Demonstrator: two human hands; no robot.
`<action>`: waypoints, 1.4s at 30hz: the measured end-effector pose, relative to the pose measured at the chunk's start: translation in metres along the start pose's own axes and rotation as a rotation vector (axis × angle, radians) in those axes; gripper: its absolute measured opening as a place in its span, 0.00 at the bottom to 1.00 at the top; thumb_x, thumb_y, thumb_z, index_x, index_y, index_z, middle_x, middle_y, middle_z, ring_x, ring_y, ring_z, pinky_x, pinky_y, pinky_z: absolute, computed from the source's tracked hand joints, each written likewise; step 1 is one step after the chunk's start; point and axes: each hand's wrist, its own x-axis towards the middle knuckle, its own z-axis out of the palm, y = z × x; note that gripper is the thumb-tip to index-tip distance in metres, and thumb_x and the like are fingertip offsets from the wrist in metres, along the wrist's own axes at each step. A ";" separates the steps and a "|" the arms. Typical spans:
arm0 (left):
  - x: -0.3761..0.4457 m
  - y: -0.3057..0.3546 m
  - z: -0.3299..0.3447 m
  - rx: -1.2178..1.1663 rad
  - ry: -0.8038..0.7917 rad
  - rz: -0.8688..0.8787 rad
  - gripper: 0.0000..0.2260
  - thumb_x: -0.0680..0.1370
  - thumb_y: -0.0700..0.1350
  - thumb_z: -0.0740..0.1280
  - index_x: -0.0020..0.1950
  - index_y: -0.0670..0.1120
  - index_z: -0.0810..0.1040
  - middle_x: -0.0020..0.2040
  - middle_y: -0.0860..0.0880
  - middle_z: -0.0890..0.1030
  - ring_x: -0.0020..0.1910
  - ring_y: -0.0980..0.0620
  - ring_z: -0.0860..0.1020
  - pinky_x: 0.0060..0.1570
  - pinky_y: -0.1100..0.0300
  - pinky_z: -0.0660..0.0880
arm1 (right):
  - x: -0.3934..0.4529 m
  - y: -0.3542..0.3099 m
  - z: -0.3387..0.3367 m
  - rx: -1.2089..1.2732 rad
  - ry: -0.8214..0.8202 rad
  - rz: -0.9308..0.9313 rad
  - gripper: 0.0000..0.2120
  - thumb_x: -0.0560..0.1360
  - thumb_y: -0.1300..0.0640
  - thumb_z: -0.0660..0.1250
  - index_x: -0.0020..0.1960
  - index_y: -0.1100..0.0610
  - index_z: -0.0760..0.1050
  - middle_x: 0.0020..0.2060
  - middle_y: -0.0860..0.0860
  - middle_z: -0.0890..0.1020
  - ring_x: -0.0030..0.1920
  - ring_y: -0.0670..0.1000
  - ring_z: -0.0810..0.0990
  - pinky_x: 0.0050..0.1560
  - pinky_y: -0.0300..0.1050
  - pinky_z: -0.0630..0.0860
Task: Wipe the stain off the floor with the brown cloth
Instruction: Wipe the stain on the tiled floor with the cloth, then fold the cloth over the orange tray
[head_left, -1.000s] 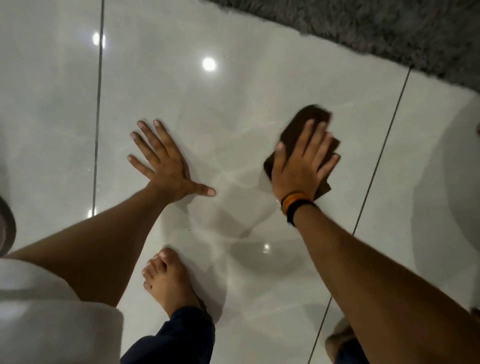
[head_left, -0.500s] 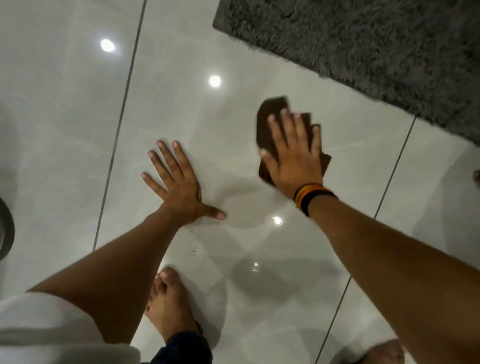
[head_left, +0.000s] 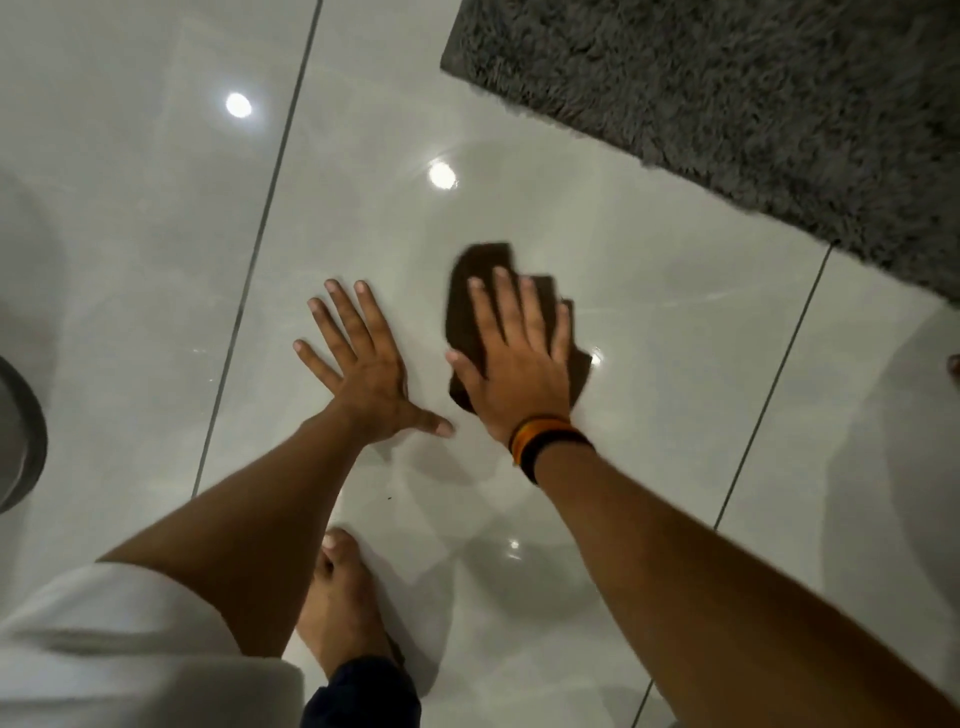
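From the head camera, you see your right hand (head_left: 511, 358) lying flat on the brown cloth (head_left: 480, 265), fingers (head_left: 504, 304) stretched out and slightly fanned, pressing down instead of pinching; the palm covers most of the cloth, and only its far edge and right side show past your hand. The cloth sits on the glossy pale floor (head_left: 649, 260), in the middle of one large tile, near but well clear of the shaggy grey rug (head_left: 727, 104) at the upper right. Your left hand (head_left: 363, 364) is planted just beside it on the same tile, fingers spread wide and thumb pointing toward the cloth, holding nothing and probably bracing your weight. No stain is visible; it may be under the cloth, or lost in the glare of the reflected lights. Judging by the look, the cloth is light, soft and limp, bunched in loose folds, so it will likely crumple or slide out from under a light touch on this slick tile. Keep the whole palm centred on it with fingers reaching toward its front edge, and press firmly as you rub. Your bare foot (head_left: 343, 597) rests on the tile below your left arm.
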 end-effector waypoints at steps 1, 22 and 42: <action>-0.001 0.000 0.001 0.011 0.006 -0.003 0.83 0.51 0.73 0.81 0.78 0.43 0.21 0.78 0.37 0.20 0.76 0.31 0.21 0.70 0.28 0.26 | -0.026 0.004 0.003 0.036 0.004 0.147 0.37 0.83 0.33 0.51 0.86 0.49 0.49 0.86 0.53 0.53 0.86 0.58 0.50 0.82 0.69 0.47; -0.254 0.133 0.017 -0.851 -0.232 -0.172 0.21 0.83 0.49 0.65 0.74 0.43 0.74 0.71 0.40 0.79 0.68 0.42 0.78 0.62 0.56 0.73 | -0.241 0.061 -0.201 1.626 -0.392 0.876 0.18 0.73 0.64 0.74 0.62 0.53 0.82 0.55 0.57 0.88 0.55 0.58 0.87 0.52 0.56 0.87; -0.563 0.604 -0.040 -0.843 -0.196 0.561 0.09 0.82 0.44 0.68 0.58 0.47 0.87 0.52 0.47 0.90 0.53 0.52 0.88 0.50 0.64 0.83 | -0.532 0.329 -0.576 1.887 0.697 0.758 0.13 0.78 0.59 0.70 0.61 0.50 0.85 0.61 0.54 0.87 0.60 0.58 0.87 0.59 0.57 0.85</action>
